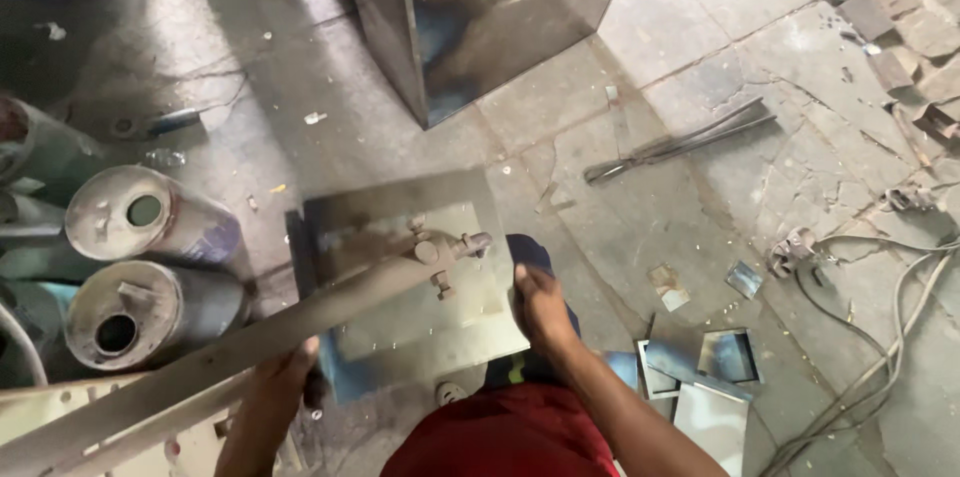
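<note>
Cracked concrete floor [700, 187] (dusty), metal drums [150, 267], loose cables [880, 337]
</note>
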